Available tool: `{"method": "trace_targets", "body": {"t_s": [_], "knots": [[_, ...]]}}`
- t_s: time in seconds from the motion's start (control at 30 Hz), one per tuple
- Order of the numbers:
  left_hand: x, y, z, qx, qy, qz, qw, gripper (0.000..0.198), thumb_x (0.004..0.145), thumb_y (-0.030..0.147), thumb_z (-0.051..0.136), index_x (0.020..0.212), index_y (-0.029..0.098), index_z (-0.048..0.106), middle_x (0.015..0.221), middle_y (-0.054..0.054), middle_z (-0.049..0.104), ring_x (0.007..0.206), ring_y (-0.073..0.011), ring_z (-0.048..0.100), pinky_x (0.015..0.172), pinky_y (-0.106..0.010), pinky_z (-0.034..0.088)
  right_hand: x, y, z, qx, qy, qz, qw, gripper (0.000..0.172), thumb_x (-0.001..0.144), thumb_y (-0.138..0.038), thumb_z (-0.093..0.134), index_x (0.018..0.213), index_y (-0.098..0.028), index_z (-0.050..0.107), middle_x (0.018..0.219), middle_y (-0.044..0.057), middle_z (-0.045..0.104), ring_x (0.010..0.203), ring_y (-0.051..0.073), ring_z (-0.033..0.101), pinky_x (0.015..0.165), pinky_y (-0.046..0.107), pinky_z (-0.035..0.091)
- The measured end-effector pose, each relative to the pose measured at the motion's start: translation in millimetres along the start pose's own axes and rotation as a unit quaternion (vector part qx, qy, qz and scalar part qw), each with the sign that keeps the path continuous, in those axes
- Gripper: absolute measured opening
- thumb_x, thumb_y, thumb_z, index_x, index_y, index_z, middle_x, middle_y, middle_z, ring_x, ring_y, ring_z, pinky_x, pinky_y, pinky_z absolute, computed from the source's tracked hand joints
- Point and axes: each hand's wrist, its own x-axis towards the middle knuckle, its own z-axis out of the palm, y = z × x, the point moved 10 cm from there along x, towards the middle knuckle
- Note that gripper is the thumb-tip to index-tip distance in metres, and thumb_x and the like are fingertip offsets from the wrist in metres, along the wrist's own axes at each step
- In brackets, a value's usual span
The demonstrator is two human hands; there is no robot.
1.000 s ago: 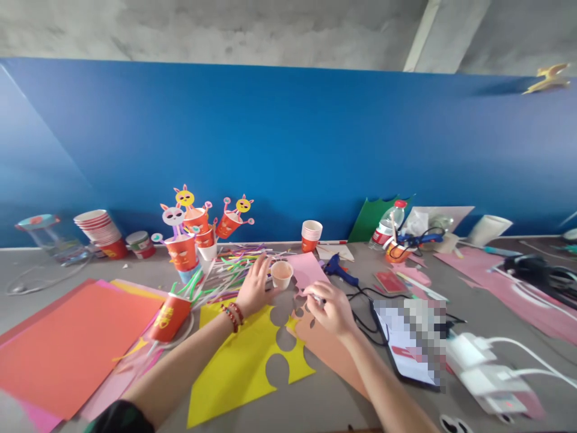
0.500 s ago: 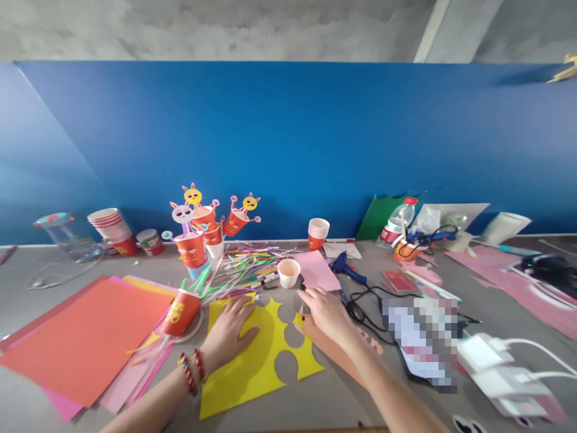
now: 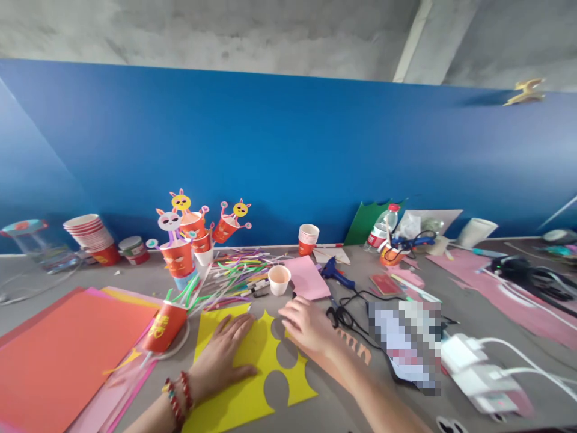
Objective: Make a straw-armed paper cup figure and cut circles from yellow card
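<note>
My left hand (image 3: pixel 225 352) lies flat with fingers spread on a yellow paper sheet (image 3: pixel 238 402). Several round holes and scalloped cuts run along the sheet's right part. Above its upper right edge hovers or rests my right hand (image 3: pixel 309 328), fingers stretched out to the left and slightly bent; whether it touches the paper I cannot tell. Nothing shows in its fingers. Under my right forearm lies a strip of orange-tan paper (image 3: pixel 325 365), partly hidden. A white-rimmed paper cup (image 3: pixel 279 281) stands just beyond my hands, beside a pink sheet (image 3: pixel 309 278).
Left are orange and pink sheets (image 3: pixel 67 343) and a tipped red cup (image 3: pixel 166 328). Behind stand decorated cups (image 3: pixel 177 258) and pipe cleaners (image 3: pixel 234 273). Right are a blue glue gun (image 3: pixel 336 272), its black cable, a pixelated phone-like object (image 3: pixel 401 343) and white chargers (image 3: pixel 478 373).
The view has turned slightly right, so things appear shifted left. My right hand has moved a little over the sheet's edge; my left hand stays flat on it.
</note>
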Motion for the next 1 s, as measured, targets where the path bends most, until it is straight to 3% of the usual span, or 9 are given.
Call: {"method": "trace_targets", "body": {"t_s": [0.17, 0.4, 0.5, 0.67, 0.77, 0.9, 1.0], "knots": [[-1.8, 15.3, -1.2, 0.000, -0.005, 0.044, 0.999, 0.096, 0.077, 0.070, 0.061, 0.152, 0.023, 0.024, 0.145, -0.017, 0.051, 0.133, -0.0360, 0.048, 0.113, -0.056, 0.034, -0.1, -18.6, 15.3, 0.028, -0.009, -0.019, 0.999, 0.041, 0.086, -0.020, 0.063, 0.126, -0.019, 0.060, 0.115, 0.011, 0.068, 0.107, 0.028, 0.057, 0.094, 0.043, 0.046], [-0.3, 25.6, -10.7, -0.008, -0.009, 0.061, 0.998, 0.093, 0.077, 0.071, 0.060, 0.150, 0.021, 0.030, 0.141, -0.017, 0.054, 0.130, -0.0349, 0.051, 0.113, -0.057, 0.035, -2.6, -23.4, 26.8, 0.063, -0.053, -0.043, 0.996, 0.051, 0.079, -0.004, 0.055, 0.128, -0.018, 0.060, 0.122, 0.009, 0.067, 0.113, 0.027, 0.054, 0.100, 0.042, 0.044], [-0.4, 26.6, -12.5, -0.017, -0.012, 0.074, 0.997, 0.096, 0.077, 0.068, 0.062, 0.152, 0.021, 0.025, 0.142, -0.017, 0.053, 0.129, -0.0340, 0.052, 0.112, -0.055, 0.037, -0.9, -27.4, 26.6, 0.060, -0.062, -0.056, 0.995, 0.050, 0.076, -0.001, 0.053, 0.122, -0.017, 0.062, 0.117, 0.010, 0.068, 0.108, 0.025, 0.055, 0.098, 0.040, 0.046], [1.3, 24.5, -14.4, -0.030, -0.007, 0.063, 0.998, 0.091, 0.078, 0.063, 0.065, 0.151, 0.022, 0.028, 0.143, -0.017, 0.051, 0.129, -0.0349, 0.051, 0.108, -0.054, 0.042, 2.5, -36.8, 22.4, 0.035, -0.068, -0.068, 0.995, 0.030, 0.077, -0.003, 0.056, 0.099, -0.017, 0.069, 0.099, 0.008, 0.068, 0.094, 0.023, 0.059, 0.085, 0.035, 0.049], [2.9, 21.9, -23.9, -0.046, 0.020, 0.049, 0.998, 0.075, 0.085, 0.052, 0.064, 0.148, 0.024, 0.034, 0.144, -0.016, 0.051, 0.131, -0.0332, 0.049, 0.108, -0.054, 0.042, 4.0, -34.2, 14.0, 0.030, -0.026, -0.056, 0.998, 0.027, 0.082, -0.004, 0.054, 0.095, -0.020, 0.070, 0.095, 0.006, 0.069, 0.089, 0.022, 0.062, 0.078, 0.032, 0.050], [1.4, -3.6, -46.9, -0.096, 0.104, -0.039, 0.989, 0.048, 0.093, 0.034, 0.055, 0.139, 0.025, 0.046, 0.141, -0.014, 0.052, 0.132, -0.0302, 0.048, 0.109, -0.051, 0.042, -1.1, -12.4, -5.6, 0.097, 0.099, -0.020, 0.990, 0.044, 0.091, -0.006, 0.042, 0.121, -0.027, 0.065, 0.100, 0.004, 0.073, 0.086, 0.019, 0.068, 0.073, 0.026, 0.053], [-5.5, -30.2, -56.3, -0.183, 0.171, -0.116, 0.961, 0.037, 0.096, 0.035, 0.050, 0.131, 0.024, 0.053, 0.138, -0.013, 0.055, 0.133, -0.0300, 0.048, 0.111, -0.051, 0.040, -10.6, 3.9, -18.0, 0.115, 0.169, -0.003, 0.979, 0.050, 0.095, -0.008, 0.034, 0.134, -0.028, 0.058, 0.106, 0.005, 0.074, 0.088, 0.020, 0.071, 0.075, 0.028, 0.056]]}}
